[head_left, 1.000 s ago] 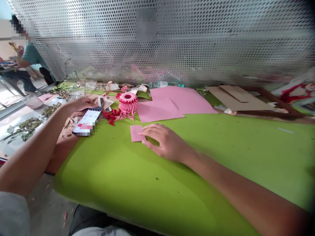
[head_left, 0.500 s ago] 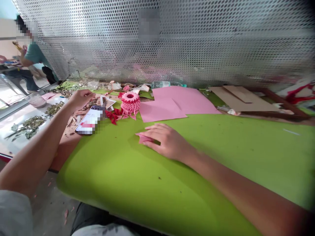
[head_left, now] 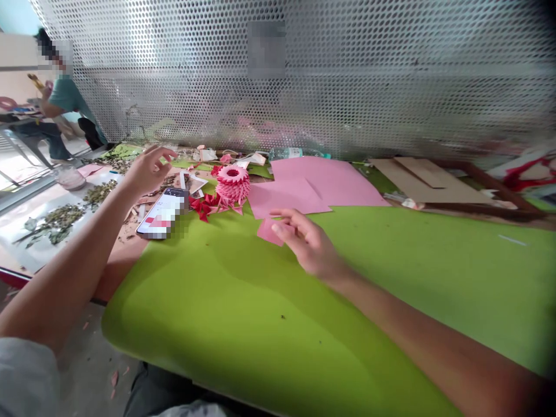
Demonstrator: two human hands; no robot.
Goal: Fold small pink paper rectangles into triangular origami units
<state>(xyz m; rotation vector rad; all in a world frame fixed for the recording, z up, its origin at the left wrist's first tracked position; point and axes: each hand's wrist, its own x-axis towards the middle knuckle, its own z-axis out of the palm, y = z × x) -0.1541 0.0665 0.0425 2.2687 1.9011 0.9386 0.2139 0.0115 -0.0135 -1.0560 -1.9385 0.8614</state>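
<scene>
My right hand (head_left: 313,243) pinches a small pink piece of paper (head_left: 269,231) between thumb and fingers, just above the green sheet. My left hand (head_left: 148,169) hovers past the far end of a phone (head_left: 163,214) with a lit screen; its thumb and fingers are apart and nothing shows in them. Between the hands stands a ring-shaped stack of folded pink paper (head_left: 233,186), with red folded paper pieces (head_left: 202,207) beside it. Large pink paper sheets (head_left: 291,196) lie behind my right hand.
The green sheet (head_left: 208,301) covers most of the table. Dried plant sprigs (head_left: 65,217) lie at the left, near a jar (head_left: 70,176). Cardboard pieces (head_left: 425,182) are at the back right. A perforated metal panel (head_left: 347,75) rises behind. Another person (head_left: 65,95) sits far left.
My right hand has lifted a little and shifted right with the pink piece, whose face now shows more. My left hand has risen slightly, and its fingers have spread.
</scene>
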